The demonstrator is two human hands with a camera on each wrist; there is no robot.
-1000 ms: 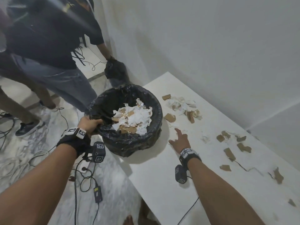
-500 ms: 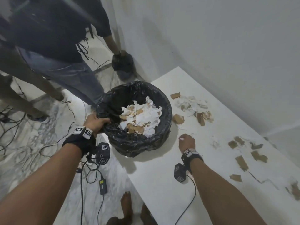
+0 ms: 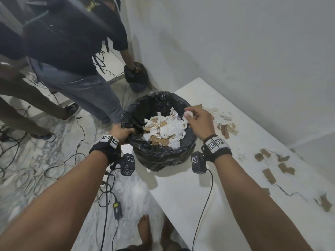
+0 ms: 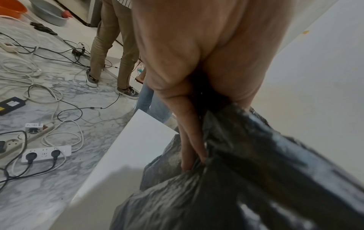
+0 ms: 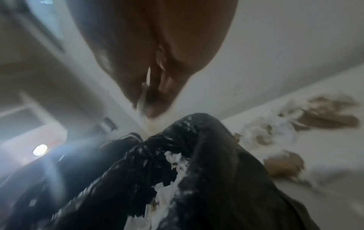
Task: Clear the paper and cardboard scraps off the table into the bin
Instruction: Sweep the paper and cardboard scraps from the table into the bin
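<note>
A bin lined with a black bag [image 3: 163, 156] stands on the left corner of the white table [image 3: 181, 196], heaped with torn white paper and brown cardboard [image 3: 166, 129]. My left hand [image 3: 121, 134] grips the bag's rim [image 4: 226, 140] at the bin's left side. Over the bin's right rim hovers my right hand [image 3: 197, 118], pinching a small white paper scrap [image 3: 188, 114]; the right wrist view shows that scrap [image 5: 148, 77] as a thin white edge between the fingers. More paper and cardboard scraps [image 3: 223, 122] lie just right of the bin.
Brown cardboard pieces [image 3: 270, 174] are scattered along the table's right part, near the wall [image 3: 235, 51]. Two people [image 3: 72, 69] stand left of the bin, one holding a black bag [image 3: 134, 75]. Cables and power strips [image 4: 45, 153] cover the marble floor.
My right hand closed on a paper scrap on the table beside the bin, then lifted it up over the bin's right rim. The left hand kept its hold on the bag.
</note>
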